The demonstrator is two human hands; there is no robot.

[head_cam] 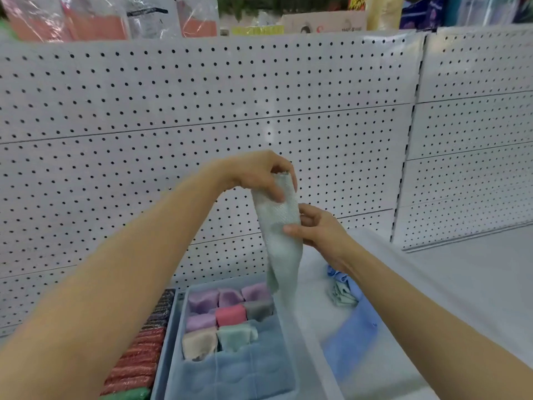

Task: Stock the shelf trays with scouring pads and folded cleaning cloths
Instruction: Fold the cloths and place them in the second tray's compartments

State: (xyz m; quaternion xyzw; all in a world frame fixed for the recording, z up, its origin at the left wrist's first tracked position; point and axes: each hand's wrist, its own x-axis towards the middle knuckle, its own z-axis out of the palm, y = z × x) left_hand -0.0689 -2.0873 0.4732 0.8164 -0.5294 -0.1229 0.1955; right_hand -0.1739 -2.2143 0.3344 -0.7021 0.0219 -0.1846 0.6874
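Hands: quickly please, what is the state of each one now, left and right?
Left hand: closed, pinching the top of the pale green cloth.
Right hand: closed, gripping the same cloth at its middle.

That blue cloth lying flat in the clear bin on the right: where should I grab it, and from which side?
Pinch the blue cloth at its near, lower end, coming straight down from above. It lies flat and spread there with open bin floor around it, while its far end is bunched against the green cloths under the right forearm.
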